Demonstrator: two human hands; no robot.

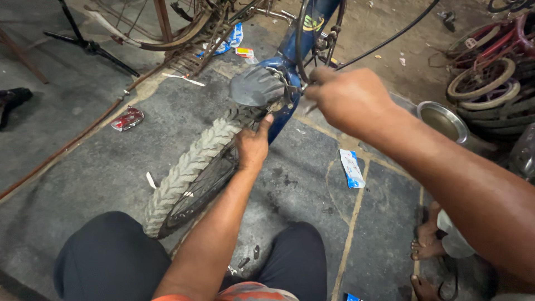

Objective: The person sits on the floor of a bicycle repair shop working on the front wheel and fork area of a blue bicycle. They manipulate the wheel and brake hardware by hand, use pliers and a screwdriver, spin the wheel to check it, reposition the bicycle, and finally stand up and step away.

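Hands first: our left hand (253,146) grips the knobby tyre (186,170) of a bicycle wheel, fingers wrapped round the tread and thumb pointing up, just below the dark mudguard (255,86). Our right hand (348,100) is closed, knuckles toward us, its fingertips pinched at the small metal fitting (294,89) where the mudguard meets the blue frame (295,47); what exactly it pinches we cannot tell, as the hand hides it. The two hands are apart, the right one above and to the right of the left.

The wheel runs from the left hand down toward our knees, its lower end resting on the stone floor (312,184) between our legs. A black cable (390,39) leads up and away from the right hand.

Beyond the right hand, a steel bowl (443,120) sits on the floor, and past it a stack of small wheels (487,89). Under the right forearm lies a white and blue wrapper (352,169). Well to the left of the left hand lies a red wrapper (128,119). Another person's bare feet (426,245) show below our right arm.
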